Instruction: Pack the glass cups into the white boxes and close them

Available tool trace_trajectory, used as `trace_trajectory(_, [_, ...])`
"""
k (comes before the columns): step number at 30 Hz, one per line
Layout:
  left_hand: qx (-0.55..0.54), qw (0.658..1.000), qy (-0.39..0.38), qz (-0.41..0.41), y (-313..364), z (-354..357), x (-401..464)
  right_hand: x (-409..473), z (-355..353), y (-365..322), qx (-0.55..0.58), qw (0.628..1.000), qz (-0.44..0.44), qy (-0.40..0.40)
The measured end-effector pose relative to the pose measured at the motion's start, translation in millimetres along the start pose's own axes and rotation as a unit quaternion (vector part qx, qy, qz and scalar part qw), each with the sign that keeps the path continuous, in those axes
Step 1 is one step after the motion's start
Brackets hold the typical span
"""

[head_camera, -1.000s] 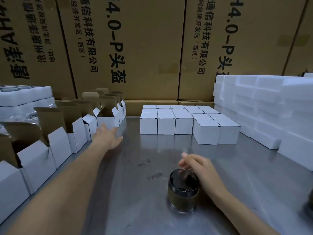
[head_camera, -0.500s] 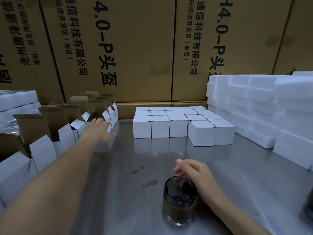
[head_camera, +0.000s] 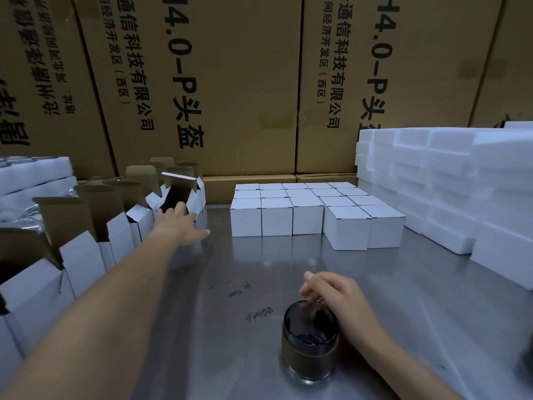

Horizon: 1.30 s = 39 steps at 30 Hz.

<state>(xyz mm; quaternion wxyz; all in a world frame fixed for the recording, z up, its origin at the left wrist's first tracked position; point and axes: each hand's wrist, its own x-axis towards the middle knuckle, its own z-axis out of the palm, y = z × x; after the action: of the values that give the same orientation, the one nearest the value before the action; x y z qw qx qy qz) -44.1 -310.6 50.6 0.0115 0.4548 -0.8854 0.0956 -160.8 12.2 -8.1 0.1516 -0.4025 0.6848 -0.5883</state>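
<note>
Beside your outstretched left forearm runs a row of open white boxes (head_camera: 78, 255), flaps up. Your left hand (head_camera: 178, 223) is stretched far forward, fingers reaching into the mouth of one tilted open box (head_camera: 180, 192) near the far end of that row; whether they grip its edge I cannot tell, the thumb sticks out flat to the right. Further right of that hand stands a block of closed white boxes (head_camera: 305, 215). Your right hand (head_camera: 337, 295) sits near you, wrist bent, fingers curled round the far rim of the glass cup (head_camera: 310, 339), which stands upright on the metal table (head_camera: 202, 327) just left of your wrist. Beyond, to the right, foam blocks (head_camera: 450, 180) are stacked
</note>
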Motion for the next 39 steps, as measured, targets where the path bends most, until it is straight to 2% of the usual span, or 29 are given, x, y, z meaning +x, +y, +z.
trace_trajectory(3, [-0.016,1.000,0.021,0.006,6,6,-8,0,-1,1,0.003,1.000,0.000,0.004])
trace_trajectory(6, [-0.049,0.995,0.083,0.036,18,5,-28,0,-1,-1,-0.004,1.000,0.003,0.002])
trace_trajectory(10, [-0.159,0.961,0.201,0.104,44,-5,-73,-2,-2,-8,-0.004,1.000,0.001,-0.003])
trace_trajectory(12, [-0.200,0.943,0.229,0.138,59,-10,-99,-6,-2,-12,-0.006,1.000,0.006,-0.025])
trace_trajectory(17, [-0.226,0.941,0.188,0.166,96,-24,-162,-15,-3,-21,0.018,0.999,0.019,-0.047])
trace_trajectory(21, [-0.274,0.935,0.148,0.168,125,-39,-195,-17,-4,-22,0.058,0.998,0.026,0.011])
trace_trajectory(23, [-0.317,0.910,0.190,0.188,135,-44,-208,-17,-5,-21,0.098,0.994,0.036,0.032])
trace_trajectory(24, [-0.340,0.883,0.250,0.206,138,-45,-214,-17,-5,-20,0.108,0.992,0.038,0.046])
trace_trajectory(26, [-0.404,0.805,0.374,0.219,138,-44,-220,-17,-7,-19,0.114,0.990,0.040,0.069])
trace_trajectory(28, [-0.499,0.735,0.430,0.163,134,-37,-218,-17,-8,-19,0.111,0.991,0.038,0.072])
trace_trajectory(30, [-0.592,0.708,0.374,0.087,130,-27,-211,-16,-7,-18,0.105,0.992,0.036,0.062])
trace_trajectory(32, [-0.661,0.712,0.229,0.051,127,-16,-205,-16,-6,-18,0.102,0.993,0.031,0.040])
trace_trajectory(34, [-0.682,0.717,0.133,0.057,127,-6,-202,-16,-4,-19,0.100,0.995,0.017,0.024])
trace_trajectory(35, [-0.682,0.719,0.119,0.060,128,-3,-201,-17,-4,-20,0.097,0.995,0.007,0.023])
trace_trajectory(39, [-0.685,0.712,0.142,0.053,131,-1,-197,-17,-3,-19,0.067,0.997,-0.009,0.032])
